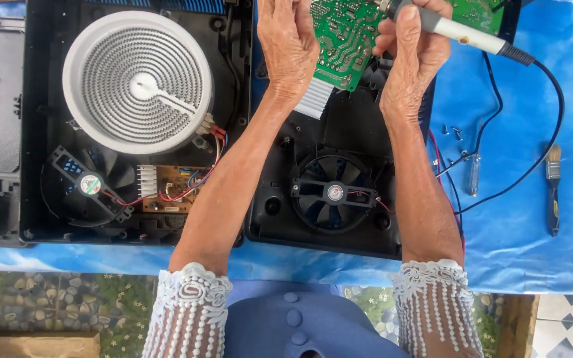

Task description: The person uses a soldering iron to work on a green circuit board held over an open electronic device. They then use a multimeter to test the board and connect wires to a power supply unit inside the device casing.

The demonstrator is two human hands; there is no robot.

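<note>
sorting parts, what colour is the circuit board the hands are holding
Green, with pale traces, on the circuit board; the head view shows it.

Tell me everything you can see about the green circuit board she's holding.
The green circuit board is a flat rectangular panel with pale printed traces and small solder points facing the camera. It is held raised and tilted over the open black cooker base. The left hand grips its left edge; the right hand is at its right edge and holds a grey soldering iron near the top. A ribbed white heatsink sits at its lower left corner. Its top runs out of frame.
</note>
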